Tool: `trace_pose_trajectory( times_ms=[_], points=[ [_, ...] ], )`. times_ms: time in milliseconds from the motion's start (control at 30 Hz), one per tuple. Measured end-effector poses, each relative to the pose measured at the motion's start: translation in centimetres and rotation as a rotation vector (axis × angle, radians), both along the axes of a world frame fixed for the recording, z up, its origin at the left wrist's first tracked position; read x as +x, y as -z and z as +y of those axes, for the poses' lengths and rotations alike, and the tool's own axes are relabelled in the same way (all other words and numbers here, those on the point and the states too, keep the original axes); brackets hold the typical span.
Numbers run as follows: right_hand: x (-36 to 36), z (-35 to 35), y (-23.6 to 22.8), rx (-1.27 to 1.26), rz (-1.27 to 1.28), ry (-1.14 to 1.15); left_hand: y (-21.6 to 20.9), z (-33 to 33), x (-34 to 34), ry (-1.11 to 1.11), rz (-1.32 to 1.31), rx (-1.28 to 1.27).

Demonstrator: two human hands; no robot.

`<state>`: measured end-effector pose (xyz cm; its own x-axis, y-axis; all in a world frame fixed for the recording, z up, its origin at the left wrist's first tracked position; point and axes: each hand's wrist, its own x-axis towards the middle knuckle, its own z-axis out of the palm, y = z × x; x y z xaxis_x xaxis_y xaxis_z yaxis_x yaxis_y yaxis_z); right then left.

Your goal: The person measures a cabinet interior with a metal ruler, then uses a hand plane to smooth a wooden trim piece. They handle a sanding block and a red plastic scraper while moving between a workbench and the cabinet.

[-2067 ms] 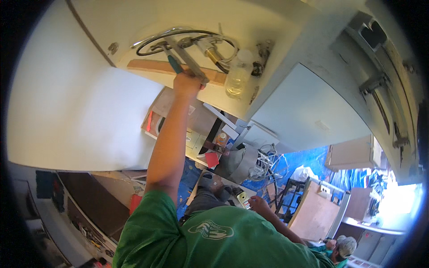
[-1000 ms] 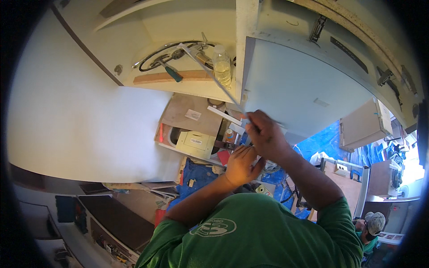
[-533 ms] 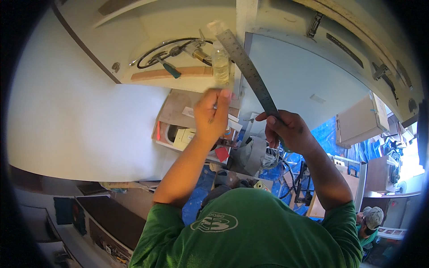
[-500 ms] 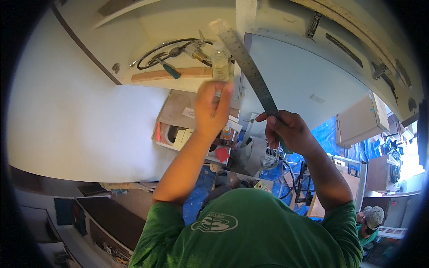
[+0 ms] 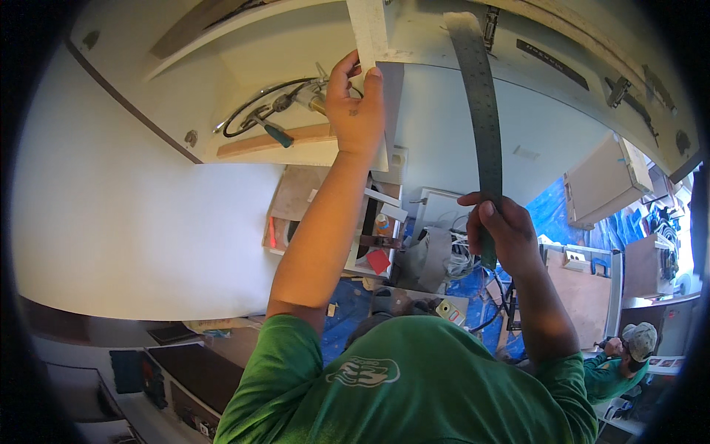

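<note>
My left hand is raised to the white upright divider of the cabinet, its thumb and fingers closed around the front edge. A long grey metal ruler stands nearly upright in my right hand, gripped near its lower end. Its upper end reaches in front of the cabinet's inner wall. To the left of my left hand, a hammer with a green grip lies on the cabinet shelf beside a black cable or hose and a strip of wood. My left hand hides part of the shelf behind it.
Below stands a cluttered bench with a red piece on it. Blue sheeting covers the floor. A pale box-like cabinet is to the right. Another person in green is at the lower right. Hinges jut from the cabinet wall.
My left hand has risen to the divider, and the clear bottle seen on the shelf there no longer shows. The ruler has turned from a leftward slant to nearly upright.
</note>
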<state>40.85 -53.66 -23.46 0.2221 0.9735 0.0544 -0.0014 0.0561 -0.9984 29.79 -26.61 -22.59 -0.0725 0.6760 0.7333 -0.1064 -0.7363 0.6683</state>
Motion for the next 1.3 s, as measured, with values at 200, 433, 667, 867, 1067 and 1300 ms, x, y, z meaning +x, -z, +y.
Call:
trace_pose_trajectory(
  times_ms=[200,433,667,867,1067,1300],
  points=[
    [0.6,-0.8,0.9,-0.001,0.010,0.019,0.2,0.0,0.6,-0.011,-0.019,-0.002],
    [0.6,-0.5,1.5,-0.007,0.056,0.010,0.1,-0.6,1.6,-0.064,-0.064,0.023],
    [0.9,-0.5,1.7,-0.007,0.049,0.016,0.1,-0.6,1.4,-0.112,-0.014,0.070],
    [1.1,-0.7,1.6,-0.005,0.029,0.016,-0.6,-0.5,1.2,-0.186,0.019,0.165],
    [0.9,-0.4,1.6,-0.048,0.003,0.008,-0.4,-0.4,1.4,-0.238,0.050,0.129],
    [0.9,0.6,0.6,-0.089,-0.083,-0.016,-1.6,-1.1,-0.9,-0.098,0.083,0.026]
  ],
)
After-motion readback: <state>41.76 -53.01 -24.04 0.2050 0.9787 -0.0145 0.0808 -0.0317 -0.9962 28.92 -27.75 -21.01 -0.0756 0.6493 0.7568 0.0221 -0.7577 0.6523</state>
